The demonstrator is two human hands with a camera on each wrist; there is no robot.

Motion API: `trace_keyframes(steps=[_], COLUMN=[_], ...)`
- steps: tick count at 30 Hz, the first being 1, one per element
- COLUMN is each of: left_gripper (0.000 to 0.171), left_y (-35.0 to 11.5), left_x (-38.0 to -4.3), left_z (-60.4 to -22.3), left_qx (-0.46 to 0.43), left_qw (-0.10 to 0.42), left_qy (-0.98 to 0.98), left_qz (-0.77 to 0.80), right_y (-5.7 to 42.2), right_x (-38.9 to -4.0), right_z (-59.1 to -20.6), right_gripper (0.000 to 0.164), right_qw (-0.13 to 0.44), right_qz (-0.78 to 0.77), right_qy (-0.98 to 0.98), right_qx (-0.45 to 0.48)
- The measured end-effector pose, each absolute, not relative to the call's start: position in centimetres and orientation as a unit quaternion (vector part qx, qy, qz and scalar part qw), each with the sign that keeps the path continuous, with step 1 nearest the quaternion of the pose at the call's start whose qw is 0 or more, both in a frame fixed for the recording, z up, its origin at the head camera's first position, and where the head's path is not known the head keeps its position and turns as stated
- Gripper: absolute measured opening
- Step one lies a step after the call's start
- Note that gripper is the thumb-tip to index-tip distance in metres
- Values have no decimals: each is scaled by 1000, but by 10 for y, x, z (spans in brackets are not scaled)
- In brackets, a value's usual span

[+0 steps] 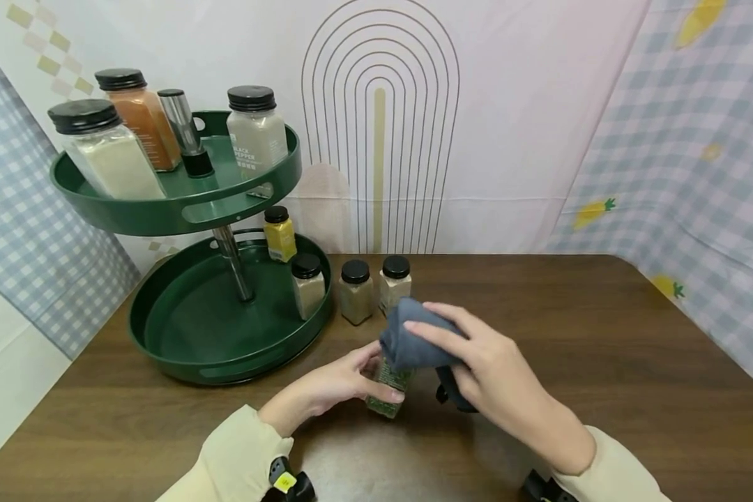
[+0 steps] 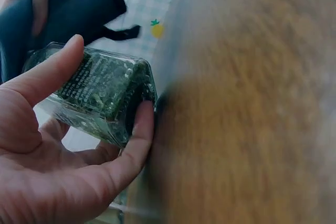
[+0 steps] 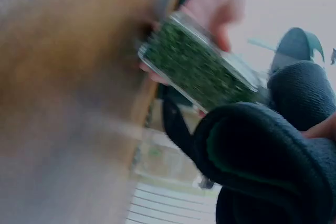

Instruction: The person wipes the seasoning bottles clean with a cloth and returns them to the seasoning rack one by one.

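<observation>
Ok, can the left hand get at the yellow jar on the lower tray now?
Probably not yet: the left hand grips the herb jar, and a pale jar seems partly in the way of the yellow jar.

Marking "BLACK PEPPER": on the square spice jar (image 1: 257, 136), head view, 10 o'clock. Herb jar (image 2: 107, 87) lettering: illegible.

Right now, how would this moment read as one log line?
left hand: holds herb jar; right hand: grips cloth at jar's upper end; table: two spice jars beside green rack
</observation>
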State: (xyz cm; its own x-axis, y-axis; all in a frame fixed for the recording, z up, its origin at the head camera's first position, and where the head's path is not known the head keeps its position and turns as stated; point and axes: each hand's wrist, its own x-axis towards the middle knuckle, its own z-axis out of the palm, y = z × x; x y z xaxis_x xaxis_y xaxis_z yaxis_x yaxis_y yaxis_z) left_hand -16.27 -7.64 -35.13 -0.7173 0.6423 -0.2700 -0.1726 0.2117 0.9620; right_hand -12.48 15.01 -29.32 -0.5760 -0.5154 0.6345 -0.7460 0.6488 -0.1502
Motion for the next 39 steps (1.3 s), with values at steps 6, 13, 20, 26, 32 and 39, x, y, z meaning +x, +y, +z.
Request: trace_keyframes(steps=[6, 13, 20, 26, 32, 39], left_gripper=[71, 66, 55, 52, 54, 71], left_y=[-66, -59, -63, -66, -66, -68], left_x=[-156, -147, -149, -155, -156, -157], left_z=[-347, -343, -343, -345, -345, -345], left_qx=[216, 274, 270, 250, 250, 225], left_qw=[288, 233, 252, 266, 266, 278], left_qy=[756, 805, 787, 765, 768, 768], left_qz=[547, 472, 493, 530, 527, 532], right_y=[150, 157, 163, 176, 177, 155], right_x=[-124, -133, -139, -143, -137, -125], right_z=[-297, -303, -307, -307, -290, -293], right_gripper=[72, 62, 59, 59, 72, 71], right_qw=[272, 232, 219, 212, 297, 280], right_qz=[166, 120, 29, 6, 153, 155], right_qy=[-880, -905, -924, -941, -897, -867], right_qx=[351, 336, 313, 263, 288, 381])
